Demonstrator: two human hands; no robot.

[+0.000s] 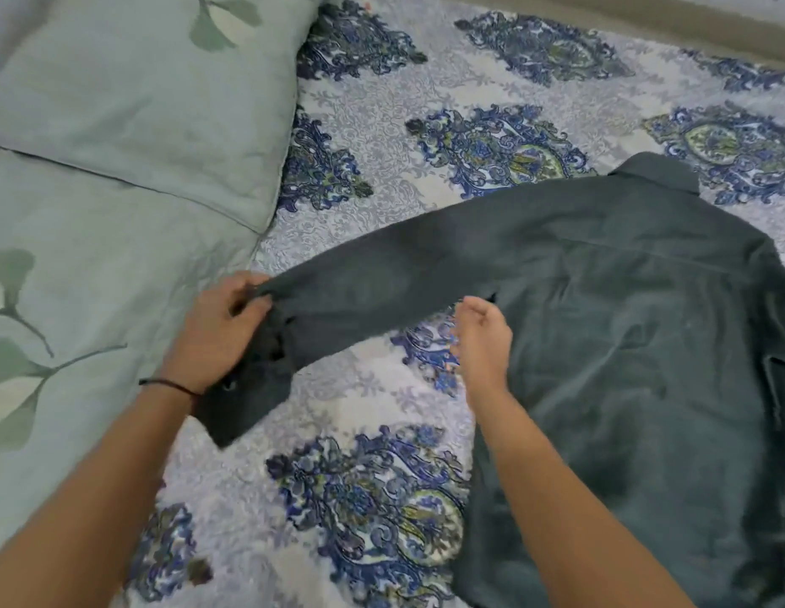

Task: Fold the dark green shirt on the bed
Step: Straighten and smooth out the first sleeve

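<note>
The dark green shirt (pixel 636 326) lies back-up on the right half of the bed, collar at the far end. Its left sleeve (pixel 373 291) stretches out to the left, lifted off the sheet. My left hand (pixel 219 331) is shut on the sleeve near the cuff, and the cuff hangs down below the wrist. My right hand (pixel 482 340) hovers at the shirt's left side by the armpit, fingers loosely curled and apart, holding nothing.
The bed sheet (pixel 381 388) is pale grey with blue paisley medallions. Two pale green pillows with leaf prints, one at far left (pixel 140 94) and one nearer (pixel 74 300), lie along the left side. The bed's far edge runs along the top right.
</note>
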